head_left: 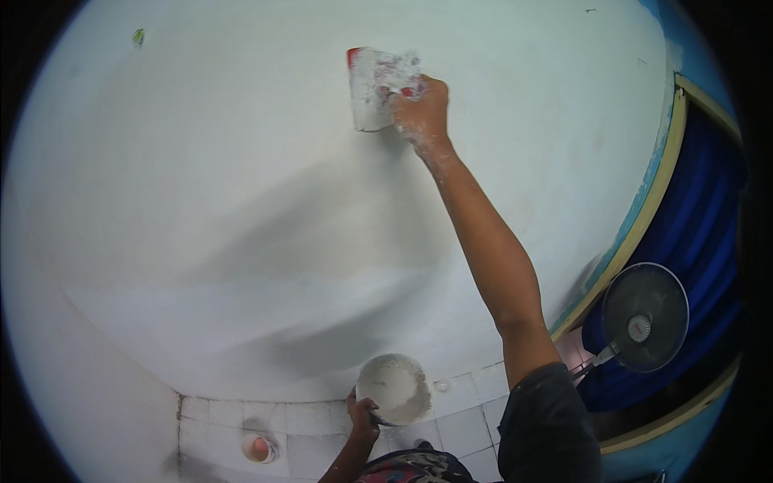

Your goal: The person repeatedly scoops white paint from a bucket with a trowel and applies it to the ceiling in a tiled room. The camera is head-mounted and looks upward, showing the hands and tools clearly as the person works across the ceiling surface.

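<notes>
My right arm reaches up to the white wall (pixel 266 177). My right hand (pixel 424 113) is closed on a wide scraper (pixel 372 88), red at one corner and smeared with white putty, its blade against or very near the wall. Low in front of me, my left hand (pixel 362 416) grips the rim of a round bowl (pixel 415 406). White putty (pixel 393 381) lies inside the bowl and coats its inner side. Part of the left hand is hidden behind the bowl.
On the tiled floor (pixel 310 439) at lower left stands a small tub (pixel 270 451) with something pinkish in it. To the right are a fan (pixel 640 326), a blue curtain (pixel 696 225) and a yellowish door frame (pixel 644 217). A small green bit (pixel 138 37) shows on the wall.
</notes>
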`<state>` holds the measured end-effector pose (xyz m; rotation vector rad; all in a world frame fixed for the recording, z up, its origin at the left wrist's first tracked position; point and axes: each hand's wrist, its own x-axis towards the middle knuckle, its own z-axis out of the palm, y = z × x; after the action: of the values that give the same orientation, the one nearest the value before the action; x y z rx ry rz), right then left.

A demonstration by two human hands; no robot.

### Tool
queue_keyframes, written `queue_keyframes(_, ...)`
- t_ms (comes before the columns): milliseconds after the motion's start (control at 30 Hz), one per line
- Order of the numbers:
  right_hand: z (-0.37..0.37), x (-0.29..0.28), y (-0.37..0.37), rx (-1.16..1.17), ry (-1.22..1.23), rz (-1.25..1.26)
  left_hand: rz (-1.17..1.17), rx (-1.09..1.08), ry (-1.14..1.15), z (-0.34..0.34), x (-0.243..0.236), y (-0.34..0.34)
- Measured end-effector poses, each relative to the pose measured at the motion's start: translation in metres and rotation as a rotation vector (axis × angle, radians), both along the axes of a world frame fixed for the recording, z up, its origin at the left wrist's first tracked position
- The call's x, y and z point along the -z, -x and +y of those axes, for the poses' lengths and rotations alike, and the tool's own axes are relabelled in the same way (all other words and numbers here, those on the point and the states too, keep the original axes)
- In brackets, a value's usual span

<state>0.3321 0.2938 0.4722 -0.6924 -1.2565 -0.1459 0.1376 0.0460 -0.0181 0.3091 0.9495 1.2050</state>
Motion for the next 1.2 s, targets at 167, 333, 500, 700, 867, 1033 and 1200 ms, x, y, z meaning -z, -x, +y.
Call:
queue_keyframes(167, -0.007, 0.013, -0.099, 0.282, -0.018, 0.102, 0.053, -0.016, 0.002, 0.013, 0.008, -0.01)
queue_keyframes(333, -0.066, 0.007, -0.145, 0.504, 0.035, 0.001, 0.056, 0.072, 0.044, 0.0, -0.002, -0.025)
queue_keyframes(500, -0.06, -0.053, -0.067, 0.557, -0.265, -0.471, 0.078, 0.066, 0.057, 0.004, -0.006, -0.027)
queue_keyframes(700, -0.03, -0.023, 0.018, 0.638, 0.171, -0.922, 0.107, -0.003, 0.044, 0.002, -0.006, -0.023)
queue_keyframes(867, -0.052, 0.139, -0.007, 0.477, 0.305, -1.075, 0.145, 0.029, 0.066, 0.006, -0.011, -0.027)
queue_keyframes(1033, -0.083, 0.14, -0.04, 0.397, 0.568, -1.076, 0.09, 0.023, 0.061, 0.003, -0.006, -0.023)
queue_keyframes(1200, -0.073, -0.01, -0.06, 0.723, 0.224, -0.82, 0.05, -0.014, 0.04, -0.001, 0.0, -0.017)
